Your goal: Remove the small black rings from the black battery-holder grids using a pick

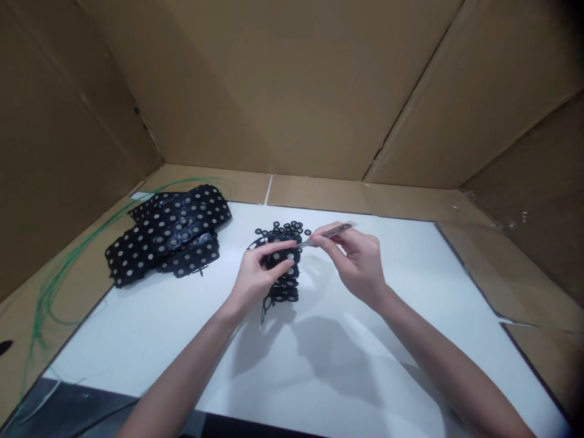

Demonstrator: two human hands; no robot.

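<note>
The left hand (pixel 255 277) is grasping a black perforated strip (pixel 287 292) set with silver discs, mid-frame above the white desk (pixel 392 347). The right hand (pixel 353 258) is pinching a slim metal tool (pixel 331 233); whether its tip is touching the strip is hard to make out. A matching stack (pixel 166 234) is lying upper left, with thin green wires (pixel 55 292) trailing beside it.

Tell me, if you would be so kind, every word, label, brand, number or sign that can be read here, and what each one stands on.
No readable text shows: a dark mark on the slim metal tool in the right hand is too small and blurred to read, and the cardboard walls and white sheet show no print.
</note>
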